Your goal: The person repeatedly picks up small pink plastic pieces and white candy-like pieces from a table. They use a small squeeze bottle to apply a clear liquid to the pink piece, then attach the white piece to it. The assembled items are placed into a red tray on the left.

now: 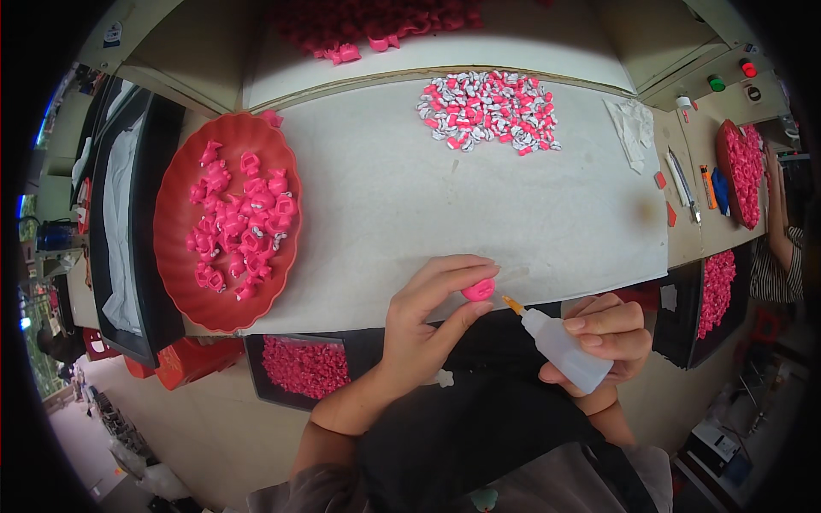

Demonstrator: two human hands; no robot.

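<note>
The left hand pinches 1 pink piece between thumb and fingers, the piece sitting right at their tips. The right hand is wrapped around a translucent bottle, its amber tip near the piece but apart. The blue-and-white sticker at upper left is too small to read.

The piece was small, bright pink and rounded, its surface marks too fine to make out. It was pinched in the left fingers. The bottle, pale and translucent, had a narrow amber tip. It was tilted in the right fingers, its tip toward the piece, near but not touching.
</note>
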